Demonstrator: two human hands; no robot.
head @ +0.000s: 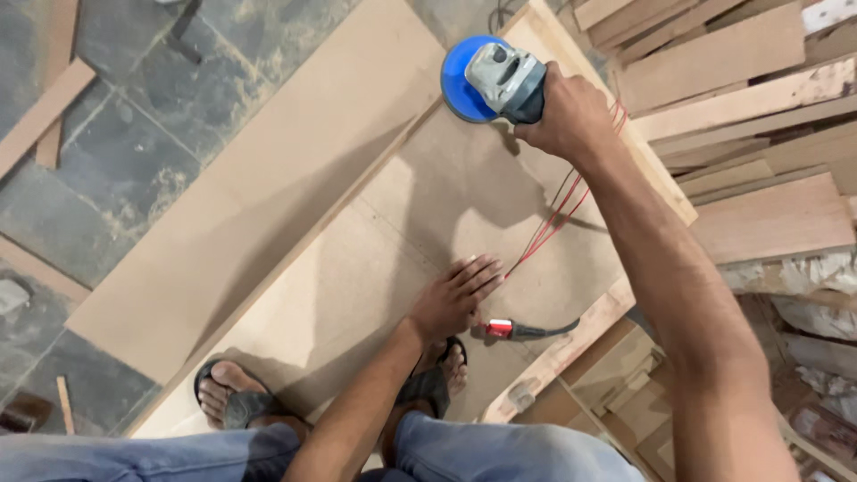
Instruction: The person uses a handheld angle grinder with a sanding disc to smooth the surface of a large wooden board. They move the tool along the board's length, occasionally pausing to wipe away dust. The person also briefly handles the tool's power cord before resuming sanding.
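**Sander on panel, free hand bracing**

I see the right hand (571, 112) wrapped tight round the grey body of the sander (495, 80), fingers fully closed on it. Its blue disc sits flat at the far corner of the panel (357, 295), up against the wooden frame (643, 170). My guess is the arm is stretched out because that corner is far from where the person crouches.

The left hand (451, 299) lies palm down on the panel, fingers spread, holding nothing. It looks like a brace for balance and to pin the sheet.

Red wires (558, 214) run from the sander under the right forearm to a red plug (498, 328) just beside the left hand, with a dark cable going off over the frame. That keeps the cord behind the disc.

Both feet in sandals (234, 402) stand on the panel's near edge.

The panel is pale, matte board, with a second board (268, 170) lying alongside. The floor (152, 116) is dark stone tile, dusty, with offcuts. A stack of planks (759, 107) fills the right side.
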